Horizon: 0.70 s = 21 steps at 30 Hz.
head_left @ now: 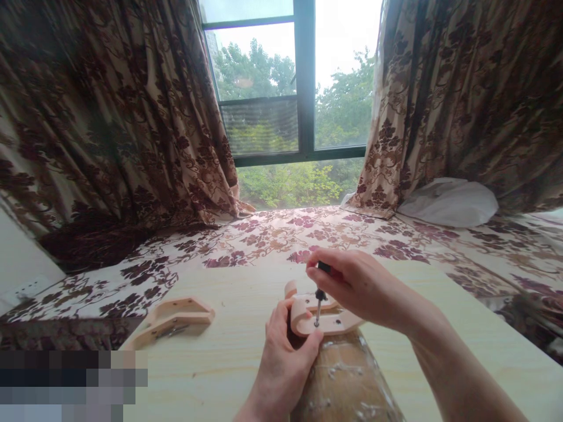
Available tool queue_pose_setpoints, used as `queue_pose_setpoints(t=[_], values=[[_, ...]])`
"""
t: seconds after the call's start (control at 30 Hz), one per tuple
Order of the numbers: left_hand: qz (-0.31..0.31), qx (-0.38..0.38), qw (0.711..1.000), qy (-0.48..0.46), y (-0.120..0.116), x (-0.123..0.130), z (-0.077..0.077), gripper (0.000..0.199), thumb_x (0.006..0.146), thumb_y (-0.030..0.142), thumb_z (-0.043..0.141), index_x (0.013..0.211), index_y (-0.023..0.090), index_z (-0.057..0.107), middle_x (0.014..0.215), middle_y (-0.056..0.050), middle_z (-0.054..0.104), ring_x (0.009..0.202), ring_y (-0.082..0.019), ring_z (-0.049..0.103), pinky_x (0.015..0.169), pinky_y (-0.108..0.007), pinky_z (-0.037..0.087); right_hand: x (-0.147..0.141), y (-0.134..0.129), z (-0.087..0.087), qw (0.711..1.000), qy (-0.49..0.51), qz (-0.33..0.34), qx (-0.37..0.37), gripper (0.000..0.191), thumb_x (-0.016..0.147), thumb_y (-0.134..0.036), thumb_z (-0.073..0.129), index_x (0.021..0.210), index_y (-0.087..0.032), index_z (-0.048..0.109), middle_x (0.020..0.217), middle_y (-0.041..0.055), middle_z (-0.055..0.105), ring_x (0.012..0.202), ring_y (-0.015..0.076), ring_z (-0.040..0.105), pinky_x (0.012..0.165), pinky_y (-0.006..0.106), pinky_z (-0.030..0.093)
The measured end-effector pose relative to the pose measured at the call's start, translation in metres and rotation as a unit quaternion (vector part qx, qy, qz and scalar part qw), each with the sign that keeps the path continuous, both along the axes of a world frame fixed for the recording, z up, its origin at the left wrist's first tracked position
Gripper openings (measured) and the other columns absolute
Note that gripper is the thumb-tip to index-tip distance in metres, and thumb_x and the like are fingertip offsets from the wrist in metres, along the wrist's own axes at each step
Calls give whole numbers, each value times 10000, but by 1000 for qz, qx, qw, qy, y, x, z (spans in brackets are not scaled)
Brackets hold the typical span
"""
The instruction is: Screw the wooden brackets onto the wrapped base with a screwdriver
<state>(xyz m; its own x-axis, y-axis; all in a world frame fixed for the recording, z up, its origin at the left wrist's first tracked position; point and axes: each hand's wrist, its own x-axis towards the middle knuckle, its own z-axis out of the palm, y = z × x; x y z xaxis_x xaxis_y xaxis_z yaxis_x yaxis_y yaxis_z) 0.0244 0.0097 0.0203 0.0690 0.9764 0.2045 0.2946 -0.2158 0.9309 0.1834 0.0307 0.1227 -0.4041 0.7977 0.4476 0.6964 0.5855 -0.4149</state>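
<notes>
The screwdriver [321, 294] points down, its long axis near upright.

The right hand [365, 284] and the left hand [281, 351] are both bare, with slender fingers. The right wrist [416, 319] is narrow and bare, and the right forearm [461, 369] widens smoothly from it, bare down to the picture's lower edge. The left wrist [259, 398] is bare too. The fingernails are too small to make out.
</notes>
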Motion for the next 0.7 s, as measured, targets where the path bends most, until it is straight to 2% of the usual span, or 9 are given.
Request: queue_pose_setpoints(t=[0.07,0.23,0.47,0.7], values=[[5,3,1000,-1,0,0,0,282,732,331,619,980,243,516,987,-19,599,942,-209,564,862,-346,420,0,1,-1,1000,0,5,2,189,916,-297,443,773,-205,524,595,-34,516,561,107,409,548,247,253],[15,9,1000,-2,-1,0,1,272,709,325,640,950,241,546,975,-22,613,943,-215,573,854,-341,433,-4,5,-5,999,12,-34,20,251,929,-344,433,732,-194,473,590,-30,492,554,106,404,549,253,251],[16,14,1000,-7,-1,0,1,280,709,323,636,962,243,546,964,-16,614,923,-204,576,854,-337,437,0,-1,1,1000,-7,12,-14,243,945,-334,394,764,-204,490,609,-29,511,570,112,429,556,251,269],[10,9,1000,-5,-1,0,0,276,717,327,627,962,238,537,966,-18,610,945,-211,570,869,-345,428,-5,8,-5,999,16,-42,14,252,939,-333,400,736,-195,459,596,-22,501,565,115,409,556,259,256]])
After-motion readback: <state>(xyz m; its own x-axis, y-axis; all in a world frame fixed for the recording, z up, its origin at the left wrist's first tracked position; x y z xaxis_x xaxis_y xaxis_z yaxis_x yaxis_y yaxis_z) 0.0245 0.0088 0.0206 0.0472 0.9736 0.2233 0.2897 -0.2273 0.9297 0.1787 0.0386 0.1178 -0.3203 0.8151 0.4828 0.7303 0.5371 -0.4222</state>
